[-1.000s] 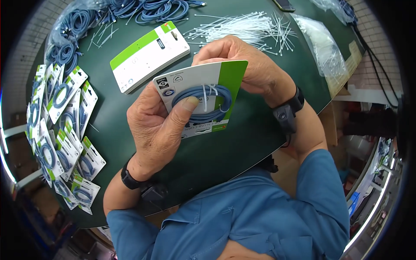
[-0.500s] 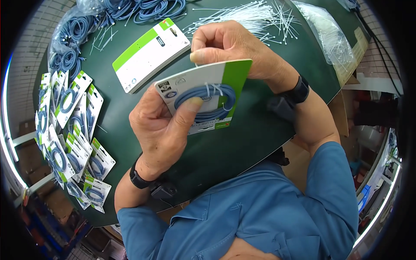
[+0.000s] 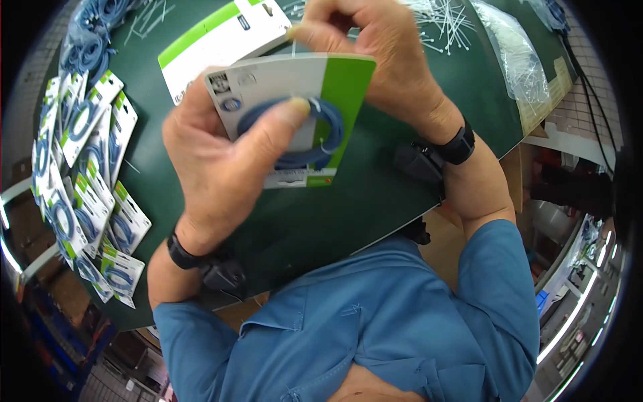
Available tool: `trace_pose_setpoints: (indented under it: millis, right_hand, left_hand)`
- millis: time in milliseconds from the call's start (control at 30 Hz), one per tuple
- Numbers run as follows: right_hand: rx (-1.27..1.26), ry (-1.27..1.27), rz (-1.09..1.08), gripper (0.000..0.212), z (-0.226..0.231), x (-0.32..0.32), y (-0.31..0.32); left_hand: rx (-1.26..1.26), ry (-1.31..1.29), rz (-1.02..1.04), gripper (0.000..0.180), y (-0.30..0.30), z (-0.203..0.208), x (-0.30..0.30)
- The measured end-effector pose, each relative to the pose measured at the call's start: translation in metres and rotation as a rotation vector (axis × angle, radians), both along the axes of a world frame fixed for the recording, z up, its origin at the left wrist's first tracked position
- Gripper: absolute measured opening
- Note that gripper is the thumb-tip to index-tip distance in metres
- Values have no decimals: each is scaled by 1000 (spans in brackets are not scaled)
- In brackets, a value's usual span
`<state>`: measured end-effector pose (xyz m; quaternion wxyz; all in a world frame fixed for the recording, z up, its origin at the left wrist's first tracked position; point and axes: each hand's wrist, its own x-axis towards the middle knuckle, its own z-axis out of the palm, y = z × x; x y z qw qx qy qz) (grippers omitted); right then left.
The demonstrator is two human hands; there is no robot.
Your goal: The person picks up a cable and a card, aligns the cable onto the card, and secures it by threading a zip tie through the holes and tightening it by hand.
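Observation:
My left hand (image 3: 218, 157) holds a white and green backing card (image 3: 295, 110) with a coiled blue cable (image 3: 298, 134) on it; the thumb presses the coil against the card. My right hand (image 3: 375, 57) is behind the card's top edge, with its fingers pinched on a thin white cable tie (image 3: 293, 45) that sticks up there. Another white tie loops around the coil at its right side. Both hands are raised above a dark green table (image 3: 375, 194).
A stack of blank white and green cards (image 3: 221, 40) lies on the table behind the hands. Several finished carded cables (image 3: 80, 174) line the left edge. Loose blue cable coils (image 3: 94, 40) sit far left, white cable ties (image 3: 449, 20) and a clear plastic bag (image 3: 516, 60) far right.
The card and both hands have come closer to the camera. My right hand has shifted to the card's top edge and now pinches the tie there.

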<state>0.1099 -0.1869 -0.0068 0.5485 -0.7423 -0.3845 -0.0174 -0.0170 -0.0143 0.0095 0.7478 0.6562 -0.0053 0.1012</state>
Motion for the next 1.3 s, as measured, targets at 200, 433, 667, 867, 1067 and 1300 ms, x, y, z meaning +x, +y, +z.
trace_pose_setpoints:
  millis: [200,433,667,867,1067,1300]
  right_hand:
    - [208,393,-95,16,10,8,-13]
    - [80,475,123,37,4,-12,1]
    - [18,528,299,48,2,-29,11]
    - [133,544,232,50,-1,-25,10]
    - [155,532,208,50,3,-20,5]
    - [136,520,243,49,-4,-14,-1]
  left_hand:
    - [-31,-4,-46,35,13,-7,6]
    - [-297,71,128,29,19,-9,24]
    - [-346,39,100,38,24,-14,25]
    - [-248,32,70,50,24,-8,24]
    - [-120,-45,108,59,21,-7,24]
    - [-71,-11,141,66,20,-9,27]
